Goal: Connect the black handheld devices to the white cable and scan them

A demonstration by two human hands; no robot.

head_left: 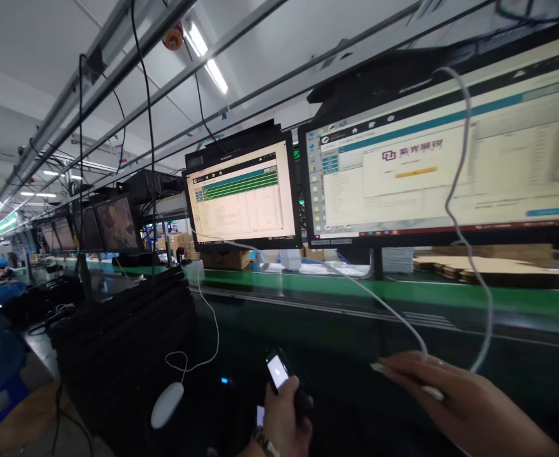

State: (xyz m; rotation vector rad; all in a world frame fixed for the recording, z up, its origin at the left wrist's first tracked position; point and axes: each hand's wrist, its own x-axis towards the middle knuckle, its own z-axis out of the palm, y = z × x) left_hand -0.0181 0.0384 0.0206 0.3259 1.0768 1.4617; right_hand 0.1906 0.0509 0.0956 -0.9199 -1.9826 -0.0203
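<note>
Fingers [283, 397] of my left hand [282, 422] grip a lit phone [279, 371]; right hand [455, 397] pinches a white cable [455, 222].
Cable end not yet in the phone, both at lower frame.

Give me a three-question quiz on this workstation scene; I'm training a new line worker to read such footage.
1. True or false: the left hand holds a phone with its screen lit.
2. What does the right hand grip? A) white mouse B) white cable C) cardboard
3. Fill in: the mouse lies to the ___ of the phone in the picture.

Key:
1. True.
2. B, the cable, which runs up in front of the large monitor.
3. Left.
</note>
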